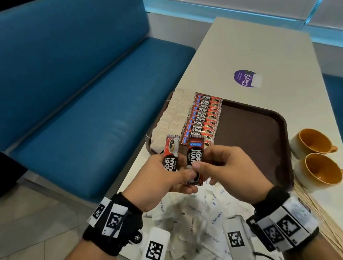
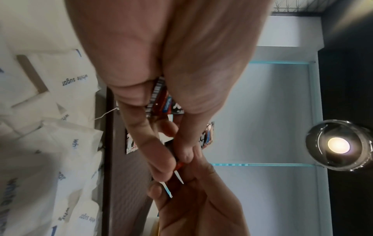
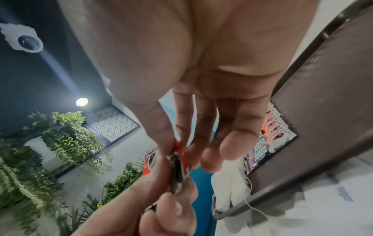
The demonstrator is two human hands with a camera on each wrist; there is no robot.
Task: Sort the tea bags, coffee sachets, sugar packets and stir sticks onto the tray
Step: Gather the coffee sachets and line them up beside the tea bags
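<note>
Red-and-black coffee sachets (image 1: 204,117) lie in an overlapping row on the brown tray (image 1: 252,131), next to a row of pale tea bags (image 1: 173,117) along its left edge. Above the tray's near left corner my left hand (image 1: 182,173) holds one sachet (image 1: 170,154) upright. My right hand (image 1: 197,165) pinches a second sachet (image 1: 195,156) between thumb and fingers, and my left thumb also lies on it. In the right wrist view my right hand (image 3: 179,154) grips that sachet (image 3: 178,166). White sugar packets (image 1: 198,221) lie heaped under my wrists. Stir sticks (image 1: 327,226) lie at the right.
Two orange-lined mugs (image 1: 313,143) (image 1: 321,171) stand right of the tray. A purple sticker (image 1: 245,78) is on the table beyond it. A blue bench (image 1: 74,87) runs along the table's left side. The tray's right half is bare.
</note>
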